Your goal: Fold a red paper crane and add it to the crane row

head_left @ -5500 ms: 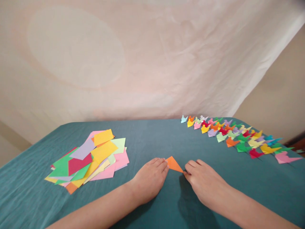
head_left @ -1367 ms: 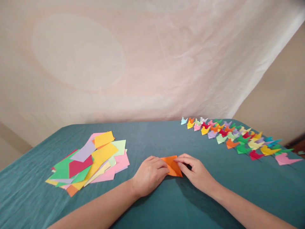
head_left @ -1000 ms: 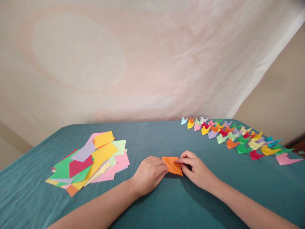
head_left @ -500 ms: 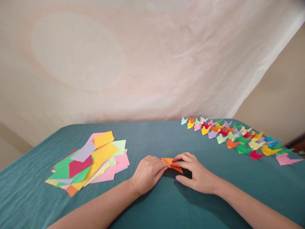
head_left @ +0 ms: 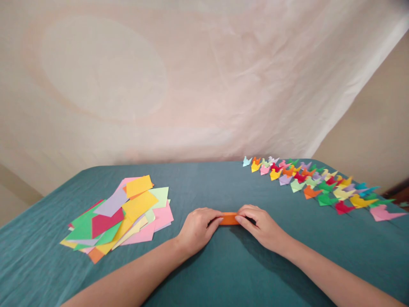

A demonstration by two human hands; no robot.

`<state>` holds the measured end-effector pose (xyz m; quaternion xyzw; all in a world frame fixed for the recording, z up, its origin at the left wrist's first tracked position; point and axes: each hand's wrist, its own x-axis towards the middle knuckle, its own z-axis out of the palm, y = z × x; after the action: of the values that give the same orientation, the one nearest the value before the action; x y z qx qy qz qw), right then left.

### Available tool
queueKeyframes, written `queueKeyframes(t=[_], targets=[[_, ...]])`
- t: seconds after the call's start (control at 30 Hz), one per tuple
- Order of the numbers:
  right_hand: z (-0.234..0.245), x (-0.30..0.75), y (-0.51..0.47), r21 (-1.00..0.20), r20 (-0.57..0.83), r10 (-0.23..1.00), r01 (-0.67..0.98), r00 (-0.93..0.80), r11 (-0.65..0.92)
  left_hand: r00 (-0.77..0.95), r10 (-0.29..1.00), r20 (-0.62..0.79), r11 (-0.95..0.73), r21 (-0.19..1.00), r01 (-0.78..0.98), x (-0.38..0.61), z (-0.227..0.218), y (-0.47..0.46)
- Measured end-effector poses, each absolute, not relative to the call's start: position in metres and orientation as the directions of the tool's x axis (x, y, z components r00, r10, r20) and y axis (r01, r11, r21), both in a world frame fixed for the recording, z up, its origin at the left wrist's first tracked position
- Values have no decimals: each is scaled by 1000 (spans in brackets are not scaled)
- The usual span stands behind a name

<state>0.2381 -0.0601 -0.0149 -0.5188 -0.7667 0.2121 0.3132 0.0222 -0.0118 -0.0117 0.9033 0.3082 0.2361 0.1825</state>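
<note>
Between my two hands, just above the cloth, is a piece of orange folded paper (head_left: 229, 218), seen as a narrow flat strip. My left hand (head_left: 198, 230) pinches its left end between thumb and fingers. At the other end, my right hand (head_left: 260, 227) grips the paper the same way, thumb in front. Both ends of the paper are hidden by the fingertips.
A loose pile of coloured paper sheets (head_left: 108, 221) lies on the left of the teal tablecloth (head_left: 204, 187). Rows of small folded paper birds (head_left: 311, 192) in many colours stand at the right. A pale cloth (head_left: 198, 85) hangs behind the table.
The orange paper has gone from an angled, pointed shape to a narrow strip. My right hand's raised fingers have closed onto its right end. My left hand has kept its place.
</note>
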Motion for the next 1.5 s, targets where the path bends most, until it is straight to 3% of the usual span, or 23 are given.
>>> queueKeyframes(t=[0.13,0.27,0.37,0.47,0.7,1.5], targets=[[-18,237,-55,-684,258,940,645,-223,341,662,672,332,-723,489,488,22,-10,-12],[-19,236,-52,-683,256,946,656,-199,323,706,569,422,-821,349,452,23,1,-23],[-21,236,-51,-690,265,942,642,-204,333,822,459,337,-886,242,396,27,11,-37],[-23,236,-50,-693,279,938,633,-206,345,863,438,252,-895,206,395,31,14,-49],[-24,235,-47,-684,290,941,650,-176,332,869,478,128,-864,251,438,31,7,-51],[-21,233,-38,-677,206,961,682,-185,277,865,487,123,-859,249,448,30,4,-51]])
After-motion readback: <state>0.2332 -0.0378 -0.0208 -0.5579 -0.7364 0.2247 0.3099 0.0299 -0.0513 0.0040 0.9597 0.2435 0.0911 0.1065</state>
